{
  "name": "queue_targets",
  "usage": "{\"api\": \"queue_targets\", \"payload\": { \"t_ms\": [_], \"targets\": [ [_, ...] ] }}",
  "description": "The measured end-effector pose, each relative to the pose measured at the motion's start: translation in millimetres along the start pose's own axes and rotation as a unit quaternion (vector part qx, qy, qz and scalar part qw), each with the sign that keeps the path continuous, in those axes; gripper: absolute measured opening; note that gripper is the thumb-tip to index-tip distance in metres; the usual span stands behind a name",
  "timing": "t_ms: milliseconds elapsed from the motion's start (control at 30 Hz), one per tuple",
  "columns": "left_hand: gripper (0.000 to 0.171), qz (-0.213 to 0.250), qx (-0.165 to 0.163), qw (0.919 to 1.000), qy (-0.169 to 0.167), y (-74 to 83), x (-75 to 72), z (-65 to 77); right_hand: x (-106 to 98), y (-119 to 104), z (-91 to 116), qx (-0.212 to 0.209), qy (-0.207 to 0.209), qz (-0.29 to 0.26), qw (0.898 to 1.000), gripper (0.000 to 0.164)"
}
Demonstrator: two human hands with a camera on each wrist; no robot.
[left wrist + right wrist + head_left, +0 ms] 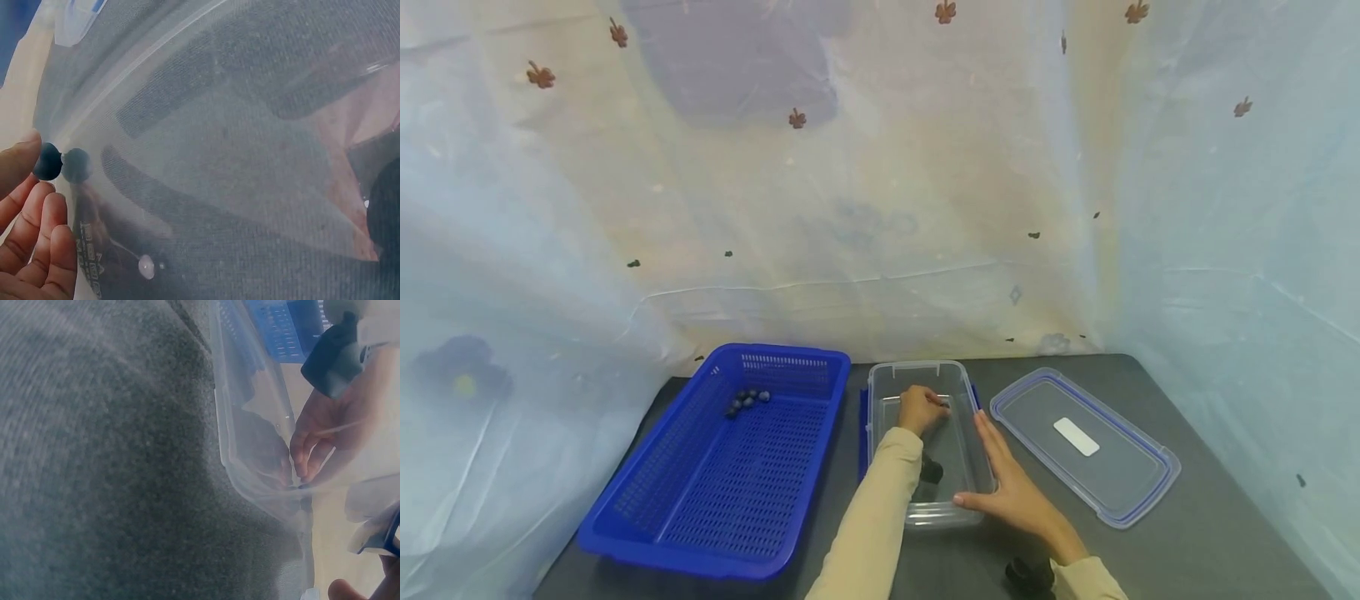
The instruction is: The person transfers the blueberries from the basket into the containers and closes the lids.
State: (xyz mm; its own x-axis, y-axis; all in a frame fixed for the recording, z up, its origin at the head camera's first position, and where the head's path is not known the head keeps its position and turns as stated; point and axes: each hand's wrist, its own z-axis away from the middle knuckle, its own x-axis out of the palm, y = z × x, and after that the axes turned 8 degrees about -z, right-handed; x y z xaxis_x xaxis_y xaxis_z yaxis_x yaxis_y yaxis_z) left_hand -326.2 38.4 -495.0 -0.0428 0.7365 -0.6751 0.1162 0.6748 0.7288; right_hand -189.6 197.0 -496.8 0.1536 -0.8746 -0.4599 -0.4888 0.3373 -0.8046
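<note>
Inside a clear plastic container (958, 475), my left hand (919, 408) pinches a small dark blueberry (47, 162) between its thumb and fingertips. In the left wrist view the blueberry is close against the container's clear surface, with its reflection beside it. My right hand (1018, 492) rests along the container's right side, fingers straight and thumb over the near corner. The right wrist view shows the left hand through the clear wall. To the left stands a blue perforated basket (722, 500), with several blueberries (748, 402) at its far left.
A clear lid (1120, 475) with a blue seal and a white label (1076, 437) lies on the dark grey table (1217, 533) right of the container. Blue clips (863, 433) hang at the container's sides. A patterned curtain (880, 192) encloses the back and sides.
</note>
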Motion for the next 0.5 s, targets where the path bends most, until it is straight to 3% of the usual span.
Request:
{"api": "queue_targets", "payload": {
  "t_ms": [167,367,500],
  "targets": [
    [0.017,0.018,0.002,0.9998,0.003,1.7,-5.0,-1.1,1,-1,0,0.002,-0.002,0.000,1.000,0.116],
    [0.021,0.058,-0.003,0.9981,-0.018,10.9,-17.0,-5.5,1,1,1,-0.002,-0.003,-0.002,1.000,0.116],
    [0.024,0.082,0.027,0.9960,-0.025,19.8,-26.0,-10.0,0,2,1,-0.005,-0.002,-0.002,1.000,0.116]
  ]
}}
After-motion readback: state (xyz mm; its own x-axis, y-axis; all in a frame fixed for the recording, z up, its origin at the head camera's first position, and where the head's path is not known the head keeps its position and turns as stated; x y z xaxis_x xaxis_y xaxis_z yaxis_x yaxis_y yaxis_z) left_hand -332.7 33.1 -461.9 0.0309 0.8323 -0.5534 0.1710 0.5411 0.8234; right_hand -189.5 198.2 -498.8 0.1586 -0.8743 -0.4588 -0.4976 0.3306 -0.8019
